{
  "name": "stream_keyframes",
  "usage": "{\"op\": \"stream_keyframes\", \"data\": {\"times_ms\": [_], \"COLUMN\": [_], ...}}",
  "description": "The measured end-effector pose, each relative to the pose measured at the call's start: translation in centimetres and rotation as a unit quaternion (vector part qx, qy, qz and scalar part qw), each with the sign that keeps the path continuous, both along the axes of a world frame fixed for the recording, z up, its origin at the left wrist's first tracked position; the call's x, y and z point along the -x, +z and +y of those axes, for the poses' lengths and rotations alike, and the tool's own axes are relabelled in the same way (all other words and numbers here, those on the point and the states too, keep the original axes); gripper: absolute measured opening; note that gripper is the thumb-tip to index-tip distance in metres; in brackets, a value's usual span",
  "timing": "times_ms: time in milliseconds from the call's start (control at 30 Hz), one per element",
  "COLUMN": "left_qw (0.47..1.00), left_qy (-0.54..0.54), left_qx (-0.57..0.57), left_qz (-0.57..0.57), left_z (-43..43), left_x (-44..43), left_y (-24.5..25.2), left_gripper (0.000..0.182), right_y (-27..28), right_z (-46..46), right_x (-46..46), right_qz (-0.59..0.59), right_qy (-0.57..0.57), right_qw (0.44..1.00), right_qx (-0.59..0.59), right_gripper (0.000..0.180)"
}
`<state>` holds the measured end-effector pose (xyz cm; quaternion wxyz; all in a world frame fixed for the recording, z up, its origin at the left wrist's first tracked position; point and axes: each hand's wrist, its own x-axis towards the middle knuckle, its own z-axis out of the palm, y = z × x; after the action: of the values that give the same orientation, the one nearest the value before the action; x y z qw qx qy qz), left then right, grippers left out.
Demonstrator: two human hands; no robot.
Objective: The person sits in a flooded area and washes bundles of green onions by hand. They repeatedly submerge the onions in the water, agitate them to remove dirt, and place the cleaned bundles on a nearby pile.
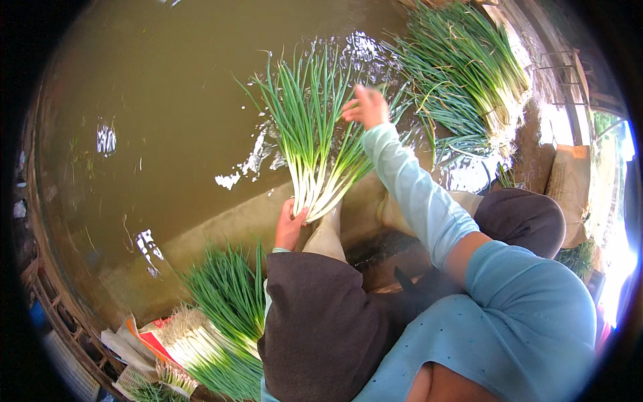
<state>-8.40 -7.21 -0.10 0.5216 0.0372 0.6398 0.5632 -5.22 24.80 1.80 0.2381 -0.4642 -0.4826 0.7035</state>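
Note:
My left hand (290, 227) grips a bunch of green onions (312, 145) by the white lower ends, just above my bare shin. The green leaves fan out away from me over brown, murky water (166, 100). At the right side of that fan is my right hand (370, 107), slightly blurred, with its fingers apart among or over the leaf tips. Whether it touches a leaf is hard to make out. Both my feet are down at the water, by a submerged pale ledge (221, 221).
A large heap of green onions (452, 65) lies at the upper right, its leaves trailing into the water. More green onions (221, 286) with pale roots are piled at lower left, beside a red and white sack (155, 341). A plastic crate (70, 362) stands at the left rim.

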Motion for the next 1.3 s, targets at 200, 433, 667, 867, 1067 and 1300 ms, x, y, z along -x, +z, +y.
{"op": "stream_keyframes", "data": {"times_ms": [200,433,667,867,1067,1300], "left_qw": [1.000,0.997,0.998,0.998,0.999,0.999], "left_qy": [-0.023,0.036,0.043,0.035,0.000,0.017], "left_qx": [0.002,-0.015,0.033,0.004,0.023,0.021], "left_qz": [0.017,0.071,-0.040,-0.046,-0.045,-0.038], "left_z": [1.2,2.1,1.0,-0.6,-0.2,0.6], "left_x": [0.6,2.1,1.1,-0.1,0.2,0.0], "left_y": [0.7,4.6,0.9,-2.6,-1.6,-0.6], "left_gripper": [0.025,0.024,0.021,0.028,0.031,0.021], "right_y": [1.8,-1.6,-3.8,-2.6,-1.5,-4.2], "right_z": [-6.3,-5.9,-6.0,-3.8,2.8,10.6], "right_x": [2.5,0.5,-1.8,-3.0,-0.4,4.4], "right_qz": [-0.387,-0.109,-0.220,-0.275,-0.173,-0.294], "right_qy": [0.432,0.274,0.285,0.196,0.075,0.282], "right_qw": [0.761,0.952,0.932,0.939,0.975,0.910], "right_qx": [-0.293,-0.082,0.036,-0.061,-0.118,-0.078], "right_gripper": [0.064,0.025,0.030,0.032,0.019,0.021]}}
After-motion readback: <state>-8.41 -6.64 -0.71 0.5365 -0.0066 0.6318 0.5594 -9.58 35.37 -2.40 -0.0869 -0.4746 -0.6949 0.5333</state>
